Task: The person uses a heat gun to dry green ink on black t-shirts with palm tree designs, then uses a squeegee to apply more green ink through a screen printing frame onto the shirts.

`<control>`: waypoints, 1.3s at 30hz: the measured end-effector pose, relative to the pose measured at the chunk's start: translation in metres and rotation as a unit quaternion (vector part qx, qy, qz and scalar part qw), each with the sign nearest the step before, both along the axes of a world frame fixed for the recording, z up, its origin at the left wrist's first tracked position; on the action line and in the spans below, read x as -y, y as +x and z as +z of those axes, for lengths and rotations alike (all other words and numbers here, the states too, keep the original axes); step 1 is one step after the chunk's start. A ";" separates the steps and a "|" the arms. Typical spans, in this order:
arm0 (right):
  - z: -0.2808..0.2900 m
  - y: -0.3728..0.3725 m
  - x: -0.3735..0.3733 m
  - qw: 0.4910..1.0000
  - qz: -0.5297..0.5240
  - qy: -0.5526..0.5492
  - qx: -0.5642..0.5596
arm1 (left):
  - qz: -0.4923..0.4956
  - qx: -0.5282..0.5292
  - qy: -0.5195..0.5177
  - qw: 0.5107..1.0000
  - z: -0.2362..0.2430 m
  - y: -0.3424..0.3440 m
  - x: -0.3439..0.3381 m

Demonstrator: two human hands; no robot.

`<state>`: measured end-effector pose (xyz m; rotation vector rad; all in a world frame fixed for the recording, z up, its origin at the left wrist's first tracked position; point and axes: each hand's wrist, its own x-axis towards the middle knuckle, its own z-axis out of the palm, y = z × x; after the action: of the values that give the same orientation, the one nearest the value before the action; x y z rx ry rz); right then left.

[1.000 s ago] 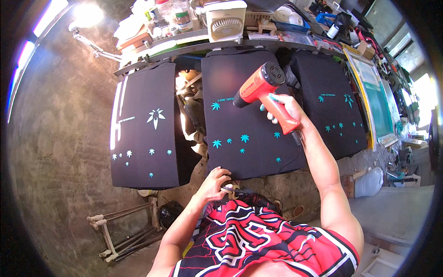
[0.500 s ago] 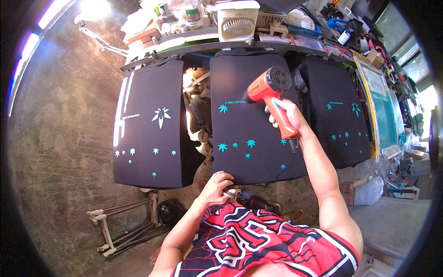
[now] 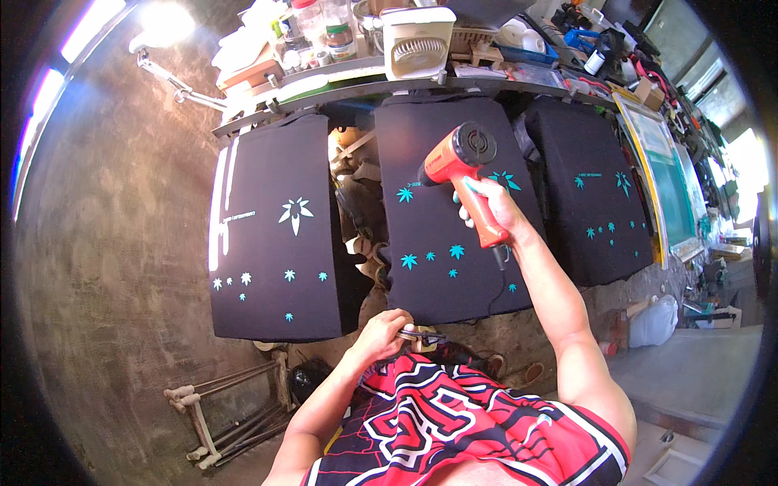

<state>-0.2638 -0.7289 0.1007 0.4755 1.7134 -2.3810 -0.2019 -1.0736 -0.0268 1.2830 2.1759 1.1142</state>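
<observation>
My right hand (image 3: 494, 204) is wrapped round the handle of a red heat gun (image 3: 476, 194) with a black vented back. Its dark nozzle points left, above the middle black fabric panel (image 3: 438, 287), which is printed with small teal leaves. From the handle a thin black cord (image 3: 503, 279) hangs down over the panel. At that panel's near edge, my left hand (image 3: 382, 334) is closed on a dark stretch of what looks like the cord. Part of the lettering and a larger leaf print are hidden behind the heat gun and my hand.
Similar black panels stand left (image 3: 271, 300) and right (image 3: 587, 194). Behind them runs a cluttered shelf with a white fan (image 3: 417, 50) and jars. A yellow-framed screen (image 3: 668, 182) leans at the right. A wooden rack (image 3: 203, 425) lies on the floor at lower left.
The heat gun has shifted slightly left and down over the middle panel, uncovering part of the large leaf. My left hand still grips at the near edge. The whole view has moved a little.
</observation>
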 end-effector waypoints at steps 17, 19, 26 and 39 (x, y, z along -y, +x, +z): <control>-0.001 -0.005 0.044 0.999 -0.032 0.014 0.005 | -0.038 -0.006 0.011 0.999 0.008 -0.024 0.045; -0.002 -0.007 0.044 0.999 -0.006 0.024 0.042 | -0.041 -0.007 0.005 0.999 0.009 -0.025 0.048; 0.007 -0.002 0.045 0.999 -0.029 0.007 0.024 | -0.024 0.015 -0.033 0.999 0.010 -0.025 0.049; -0.002 -0.006 0.038 1.000 -0.021 0.000 0.015 | -0.028 0.020 -0.012 0.999 0.008 -0.021 0.029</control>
<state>-0.2694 -0.7672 0.0987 0.5500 1.7061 -2.3907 -0.2229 -1.1027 -0.0193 1.2929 2.1042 1.0805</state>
